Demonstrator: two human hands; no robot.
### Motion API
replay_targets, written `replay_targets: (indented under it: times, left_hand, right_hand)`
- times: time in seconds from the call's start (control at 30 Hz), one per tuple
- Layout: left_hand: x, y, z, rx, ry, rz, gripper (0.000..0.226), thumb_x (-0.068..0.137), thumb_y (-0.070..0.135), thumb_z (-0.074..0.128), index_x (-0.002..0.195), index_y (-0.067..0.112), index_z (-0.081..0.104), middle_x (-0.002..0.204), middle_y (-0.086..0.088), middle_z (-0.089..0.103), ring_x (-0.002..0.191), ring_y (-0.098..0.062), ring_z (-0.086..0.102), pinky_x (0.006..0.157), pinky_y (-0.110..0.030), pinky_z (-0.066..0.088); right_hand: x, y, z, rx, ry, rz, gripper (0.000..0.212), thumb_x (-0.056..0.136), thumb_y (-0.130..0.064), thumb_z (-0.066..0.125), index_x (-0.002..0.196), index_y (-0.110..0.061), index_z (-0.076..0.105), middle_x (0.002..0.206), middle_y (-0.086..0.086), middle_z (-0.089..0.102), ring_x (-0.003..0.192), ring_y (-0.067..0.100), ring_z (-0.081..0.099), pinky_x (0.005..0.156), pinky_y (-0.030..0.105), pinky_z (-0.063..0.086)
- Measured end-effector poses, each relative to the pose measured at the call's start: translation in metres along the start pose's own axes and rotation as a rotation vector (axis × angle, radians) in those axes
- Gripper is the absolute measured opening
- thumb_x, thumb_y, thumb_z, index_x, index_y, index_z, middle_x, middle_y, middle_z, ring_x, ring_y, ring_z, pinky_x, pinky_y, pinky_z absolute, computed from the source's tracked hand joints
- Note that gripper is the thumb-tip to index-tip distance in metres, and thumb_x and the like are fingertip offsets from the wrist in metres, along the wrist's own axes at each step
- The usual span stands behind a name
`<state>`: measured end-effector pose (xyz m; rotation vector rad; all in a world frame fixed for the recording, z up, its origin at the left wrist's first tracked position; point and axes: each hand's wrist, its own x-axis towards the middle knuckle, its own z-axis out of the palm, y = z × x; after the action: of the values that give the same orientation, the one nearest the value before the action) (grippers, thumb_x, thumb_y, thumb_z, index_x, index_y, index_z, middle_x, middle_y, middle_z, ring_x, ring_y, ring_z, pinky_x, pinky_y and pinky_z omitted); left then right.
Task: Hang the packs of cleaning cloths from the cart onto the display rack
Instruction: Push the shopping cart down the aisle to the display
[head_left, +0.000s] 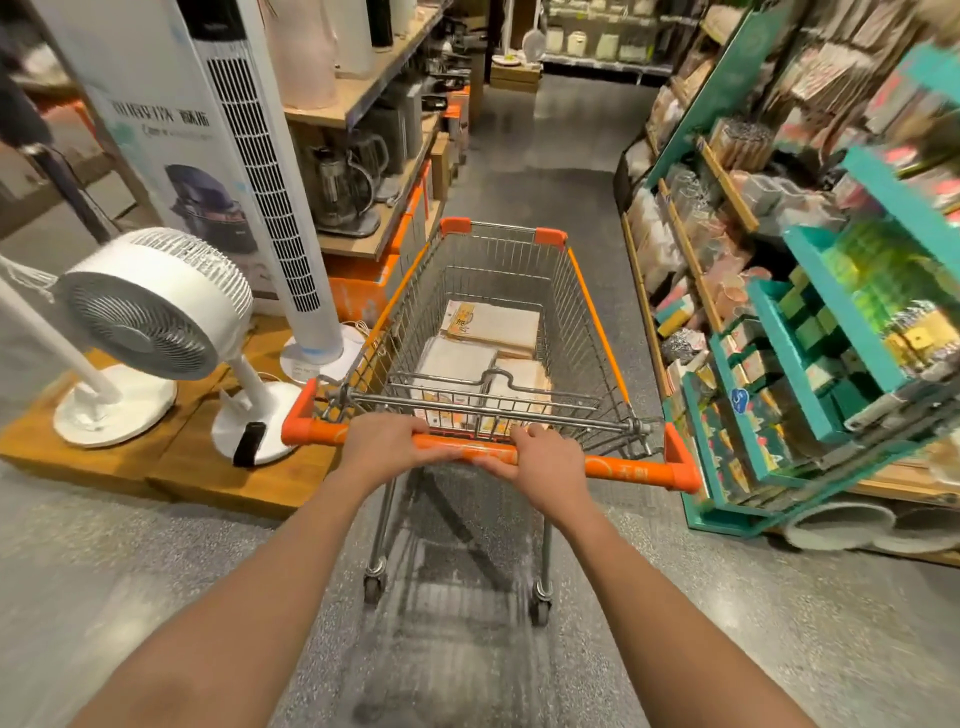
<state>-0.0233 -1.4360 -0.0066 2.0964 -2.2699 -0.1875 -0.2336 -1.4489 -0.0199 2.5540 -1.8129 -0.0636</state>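
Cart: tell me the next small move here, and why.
Probably keep pushing the cart a little further up the aisle, then stop beside the rack. Both the left hand and right hand grip the orange handle, the packs of cloths lie in the basket, and neither hand is free to lift one.

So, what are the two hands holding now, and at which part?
Both the left hand and the right hand grip the orange plastic handle bar of the metal wire shopping cart, near its middle.
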Motion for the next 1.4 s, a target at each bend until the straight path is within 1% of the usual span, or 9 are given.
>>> replay_targets:
  times: [0.2, 0.33, 0.47, 0.6, 0.73, 0.9, 1.1, 1.3, 1.4]
  left_hand:
    - [0.104, -0.020, -0.012, 0.030, -0.019, -0.019, 0.062, 0.069, 0.088, 0.036, 0.083, 0.033, 0.060, 0.064, 0.011, 0.050, 0.083, -0.013, 0.063, 0.052, -0.025, 0.027]
    - [0.175, -0.038, -0.009, 0.063, 0.003, -0.006, 0.066, 0.070, 0.088, 0.036, 0.087, 0.030, 0.064, 0.079, 0.006, 0.064, 0.089, -0.016, 0.064, 0.057, -0.027, 0.031]
    - [0.243, -0.055, -0.010, 0.050, -0.011, 0.025, 0.074, 0.068, 0.090, 0.031, 0.095, 0.030, 0.067, 0.089, 0.005, 0.069, 0.094, -0.017, 0.065, 0.061, -0.027, 0.032]
    - [0.309, -0.072, -0.025, 0.049, -0.028, 0.041, 0.072, 0.071, 0.088, 0.032, 0.091, 0.028, 0.065, 0.075, 0.008, 0.056, 0.090, -0.016, 0.065, 0.061, -0.027, 0.032]
    - [0.371, -0.089, -0.027, 0.067, 0.020, 0.054, 0.073, 0.071, 0.088, 0.033, 0.094, 0.028, 0.068, 0.084, 0.004, 0.070, 0.087, -0.016, 0.066, 0.060, -0.027, 0.035]
    - [0.439, -0.102, -0.034, 0.004, -0.004, 0.070, 0.068, 0.066, 0.091, 0.027, 0.072, 0.029, 0.054, 0.061, 0.011, 0.051, 0.070, -0.013, 0.057, 0.058, -0.027, 0.033]
    - [0.527, -0.117, -0.036, 0.022, 0.028, 0.092, 0.064, 0.070, 0.088, 0.033, 0.069, 0.028, 0.054, 0.060, 0.009, 0.050, 0.073, -0.014, 0.062, 0.055, -0.027, 0.032]
    - [0.618, -0.131, -0.033, 0.032, 0.103, 0.062, 0.087, 0.048, 0.098, 0.006, 0.068, 0.028, 0.054, 0.060, 0.008, 0.050, 0.077, -0.013, 0.065, 0.052, -0.026, 0.030]
    - [0.664, -0.136, -0.035, 0.035, 0.074, 0.060, 0.082, 0.053, 0.098, 0.011, 0.068, 0.028, 0.051, 0.063, 0.008, 0.053, 0.079, -0.014, 0.065, 0.051, -0.024, 0.030]
  right_hand:
    - [0.106, 0.024, -0.004, -0.016, 0.007, 0.010, 0.082, 0.076, -0.082, 0.025, 0.126, -0.021, 0.050, 0.110, 0.003, 0.062, 0.099, 0.023, 0.060, 0.074, 0.035, 0.047]
    - [0.177, 0.035, 0.003, 0.001, 0.010, 0.026, 0.080, 0.075, -0.083, 0.026, 0.120, -0.021, 0.052, 0.103, 0.001, 0.063, 0.094, 0.023, 0.062, 0.070, 0.034, 0.045]
    - [0.244, 0.049, 0.002, 0.007, -0.020, 0.031, 0.084, 0.076, -0.082, 0.026, 0.130, -0.021, 0.046, 0.114, 0.001, 0.061, 0.104, 0.023, 0.059, 0.079, 0.037, 0.047]
    - [0.310, 0.058, -0.010, 0.022, -0.032, 0.034, 0.082, 0.077, -0.081, 0.028, 0.130, -0.021, 0.048, 0.118, 0.001, 0.060, 0.109, 0.022, 0.057, 0.084, 0.036, 0.044]
    - [0.371, 0.069, -0.014, 0.017, -0.042, 0.048, 0.083, 0.075, -0.082, 0.026, 0.125, -0.021, 0.051, 0.113, 0.001, 0.062, 0.107, 0.022, 0.058, 0.082, 0.036, 0.045]
    - [0.440, 0.084, -0.015, -0.008, -0.087, 0.066, 0.082, 0.076, -0.082, 0.026, 0.124, -0.021, 0.052, 0.107, 0.003, 0.061, 0.102, 0.022, 0.058, 0.079, 0.035, 0.044]
    - [0.527, 0.107, -0.014, -0.015, -0.072, 0.043, 0.079, 0.076, -0.082, 0.026, 0.114, -0.020, 0.056, 0.101, 0.002, 0.063, 0.098, 0.022, 0.060, 0.076, 0.035, 0.045]
    - [0.615, 0.129, -0.008, -0.011, 0.034, 0.024, 0.098, 0.064, -0.087, 0.001, 0.108, -0.019, 0.057, 0.100, 0.001, 0.065, 0.093, 0.021, 0.061, 0.074, 0.034, 0.044]
    - [0.658, 0.144, -0.006, 0.025, 0.013, 0.035, 0.114, 0.055, -0.090, -0.012, 0.112, -0.019, 0.056, 0.103, 0.003, 0.064, 0.096, 0.023, 0.061, 0.077, 0.036, 0.046]
